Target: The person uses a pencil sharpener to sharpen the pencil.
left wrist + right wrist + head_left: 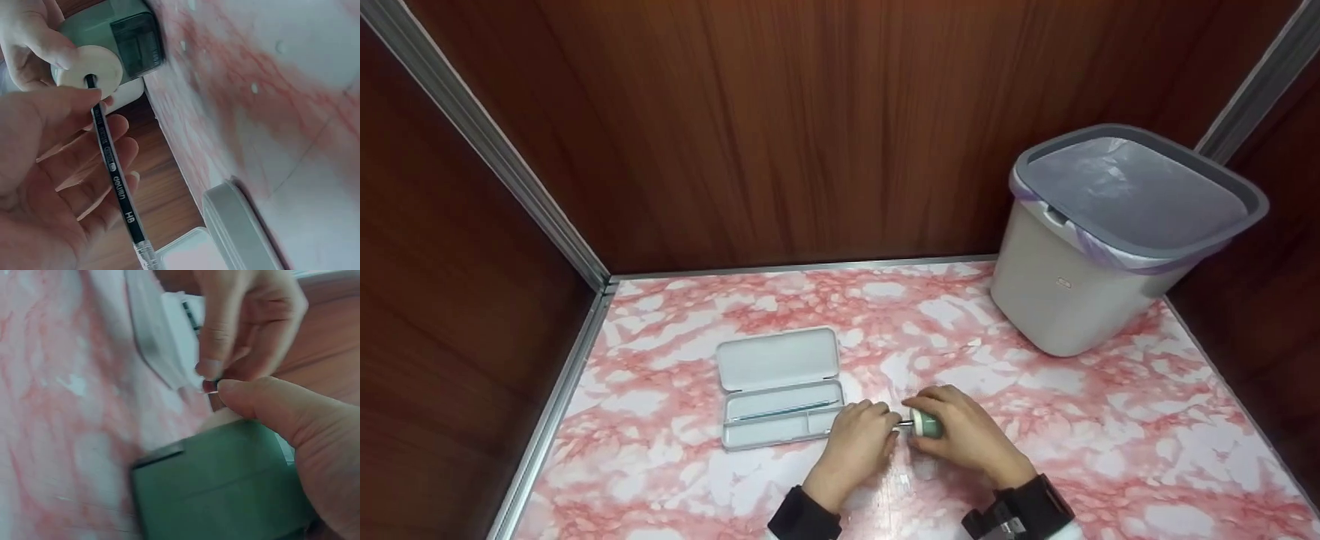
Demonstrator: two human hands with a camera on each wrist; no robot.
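Observation:
A black HB pencil (pixel 115 169) has one end in the hole of a green pencil sharpener (pixel 93 31) with a cream round face. My left hand (pixel 859 439) pinches the pencil between thumb and fingers close to that hole. On the other side, my right hand (pixel 967 435) grips the sharpener's body, which fills the lower part of the right wrist view (pixel 225 484). Just left of my left hand lies an open pale grey pencil case (pixel 778 360), its lid folded back. A thin teal stick-like item (pixel 787 411) rests in its long compartment.
A grey bin (pixel 1057 292) with a dark rim and a purple-edged liner stands at the back right. Brown wood-look panels (pixel 810 135) with metal edging enclose the back and sides. The table (pixel 660 465) has a red-and-white marbled surface.

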